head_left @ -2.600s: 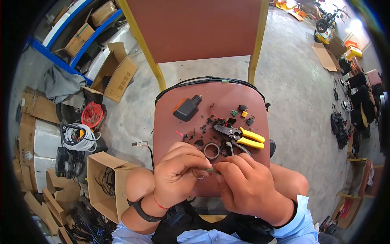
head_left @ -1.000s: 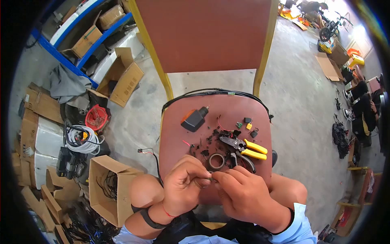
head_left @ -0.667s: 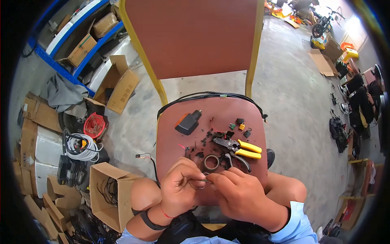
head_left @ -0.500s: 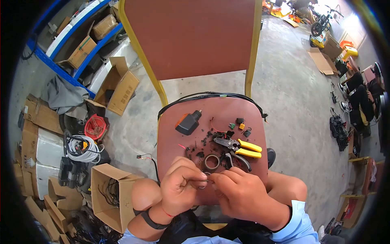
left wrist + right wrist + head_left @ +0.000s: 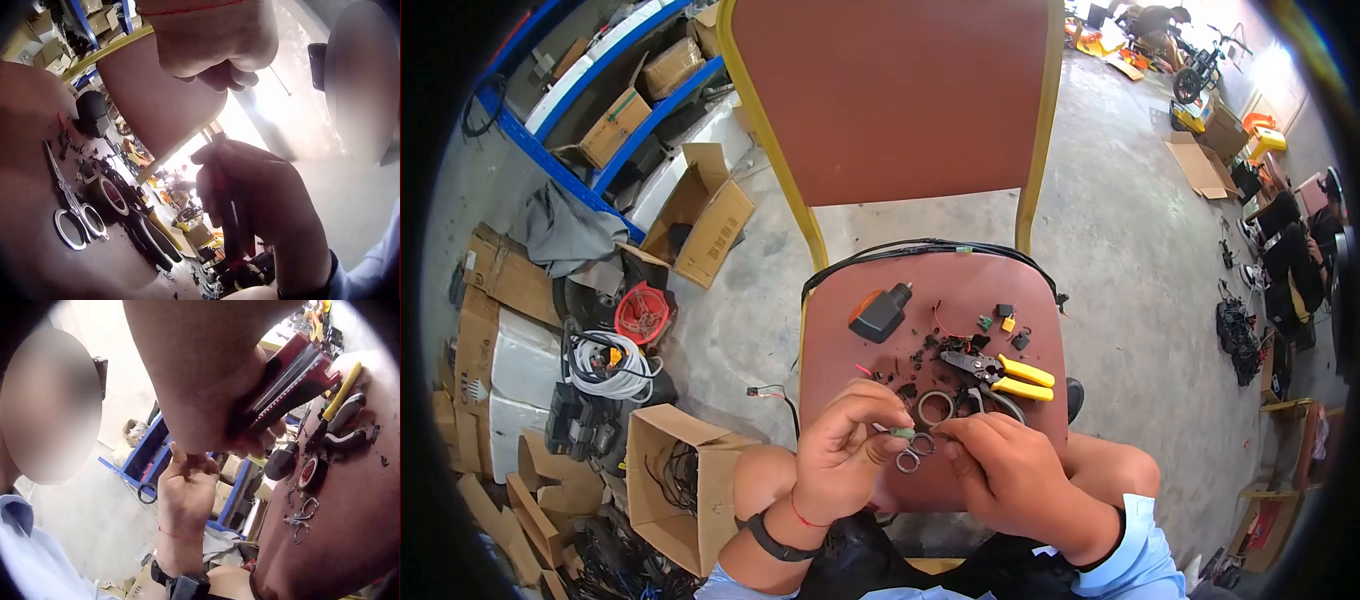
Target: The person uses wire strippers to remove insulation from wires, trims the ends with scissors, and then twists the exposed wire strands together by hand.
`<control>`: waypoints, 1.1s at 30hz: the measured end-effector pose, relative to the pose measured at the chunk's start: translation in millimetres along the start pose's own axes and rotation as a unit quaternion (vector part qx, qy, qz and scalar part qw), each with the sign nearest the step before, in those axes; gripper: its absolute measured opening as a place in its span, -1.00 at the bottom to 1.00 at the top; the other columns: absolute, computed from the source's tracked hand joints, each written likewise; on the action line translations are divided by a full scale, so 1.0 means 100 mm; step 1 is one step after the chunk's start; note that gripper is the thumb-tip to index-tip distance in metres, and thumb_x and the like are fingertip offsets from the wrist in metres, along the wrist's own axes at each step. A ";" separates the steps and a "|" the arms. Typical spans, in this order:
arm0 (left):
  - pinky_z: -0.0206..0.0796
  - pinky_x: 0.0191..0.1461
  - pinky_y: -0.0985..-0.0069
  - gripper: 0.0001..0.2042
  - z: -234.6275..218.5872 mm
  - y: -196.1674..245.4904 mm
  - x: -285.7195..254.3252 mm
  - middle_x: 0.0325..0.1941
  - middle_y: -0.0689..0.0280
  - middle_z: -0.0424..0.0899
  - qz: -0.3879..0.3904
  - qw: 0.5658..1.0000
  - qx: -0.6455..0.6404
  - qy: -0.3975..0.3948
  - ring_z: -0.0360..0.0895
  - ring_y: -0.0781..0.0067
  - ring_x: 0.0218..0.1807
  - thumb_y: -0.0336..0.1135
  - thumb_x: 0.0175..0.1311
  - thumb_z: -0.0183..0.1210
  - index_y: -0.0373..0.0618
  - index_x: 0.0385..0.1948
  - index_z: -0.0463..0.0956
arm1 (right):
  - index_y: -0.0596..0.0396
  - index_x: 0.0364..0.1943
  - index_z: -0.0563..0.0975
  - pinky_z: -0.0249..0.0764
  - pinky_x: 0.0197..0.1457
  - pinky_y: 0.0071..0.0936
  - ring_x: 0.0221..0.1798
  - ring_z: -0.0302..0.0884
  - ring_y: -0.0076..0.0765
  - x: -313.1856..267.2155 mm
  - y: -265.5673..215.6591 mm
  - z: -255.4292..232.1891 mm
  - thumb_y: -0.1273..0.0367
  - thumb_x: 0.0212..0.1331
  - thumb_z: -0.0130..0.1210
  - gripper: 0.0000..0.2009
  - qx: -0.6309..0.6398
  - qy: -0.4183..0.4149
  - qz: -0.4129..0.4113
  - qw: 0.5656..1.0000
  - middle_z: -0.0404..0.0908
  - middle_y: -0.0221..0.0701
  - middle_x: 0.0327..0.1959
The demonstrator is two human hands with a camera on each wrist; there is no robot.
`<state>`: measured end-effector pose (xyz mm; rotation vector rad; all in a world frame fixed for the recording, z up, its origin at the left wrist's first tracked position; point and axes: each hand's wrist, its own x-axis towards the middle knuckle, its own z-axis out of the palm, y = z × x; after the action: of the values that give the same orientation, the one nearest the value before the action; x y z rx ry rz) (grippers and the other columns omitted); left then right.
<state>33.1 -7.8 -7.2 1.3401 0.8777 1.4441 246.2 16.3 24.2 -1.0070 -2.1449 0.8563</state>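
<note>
Right now we are in the middle of fine work on a small green piece [image 5: 903, 433], most likely a wire connector, though it is too small in the head view to be sure. Our left hand [image 5: 845, 455] pinches it between thumb and curled forefinger, and our right hand [image 5: 1000, 470] has its fingertips [image 5: 941, 428] closed in on the piece's other end, so both hands meet above the near edge of the chair seat [image 5: 850, 350]. The right wrist view shows dark and red strands running through the right palm, which we take to be the wires feeding the piece. Just below the fingertips lie the scissors [image 5: 910, 452], their finger loops almost under the green piece; just beyond the fingers sits the roll of black tape [image 5: 935, 407], and a little further off, on the right hand's side, the yellow-handled wire strippers [image 5: 1010, 373]. We judge the step to be seating or freeing a wire at the connector. The next move calls for a steady left pinch while the right fingertips do the pushing or pulling, with care not to let the little piece slip down among the black scraps [image 5: 920, 355] beyond the tape.
</note>
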 end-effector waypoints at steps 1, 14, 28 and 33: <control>0.46 0.09 0.44 -0.79 0.01 0.00 0.00 -0.01 0.17 0.58 -0.008 1.000 -0.003 0.000 0.53 0.33 0.03 -0.66 0.28 0.30 -0.30 -0.08 0.59 | 0.14 -0.08 0.62 0.57 -0.26 -0.25 -0.30 0.65 -0.07 0.01 0.01 0.01 0.51 0.18 0.22 -0.78 0.007 0.009 -0.014 1.000 0.64 -0.23 -0.35; 0.55 -0.06 0.58 -0.76 0.05 -0.01 0.01 -0.02 0.18 0.54 -0.020 0.998 0.031 -0.052 0.54 0.44 -0.03 -0.76 0.24 0.26 -0.31 -0.10 0.60 | 0.17 -0.03 0.59 0.49 -0.34 -0.37 -0.37 0.53 -0.24 0.01 0.02 -0.01 0.48 -0.01 0.26 -0.63 -0.038 0.036 -0.099 0.994 0.60 -0.34 -0.32; 0.49 -0.14 0.57 -0.71 0.07 0.06 0.07 -0.14 0.24 0.59 0.012 0.991 0.117 -0.058 0.54 0.39 -0.08 -0.81 0.11 0.28 -0.25 -0.18 0.65 | 0.16 -0.04 0.59 0.52 -0.34 -0.40 -0.33 0.57 -0.27 0.02 -0.01 -0.03 0.47 -0.07 0.27 -0.61 -0.066 0.025 -0.109 0.992 0.63 -0.38 -0.25; 0.44 -0.20 0.57 -0.71 0.05 0.09 0.09 -0.24 0.27 0.61 0.019 0.986 0.158 -0.058 0.52 0.39 -0.15 -0.81 0.02 0.32 -0.22 -0.25 0.67 | 0.13 -0.06 0.60 0.53 -0.35 -0.42 -0.31 0.58 -0.30 0.01 -0.01 -0.04 0.46 -0.14 0.27 -0.58 -0.082 0.005 -0.103 0.991 0.64 -0.41 -0.24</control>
<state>37.2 -2.2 4.7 1.6664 1.0380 1.2770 248.1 17.5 27.7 -0.8471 -2.2919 0.5819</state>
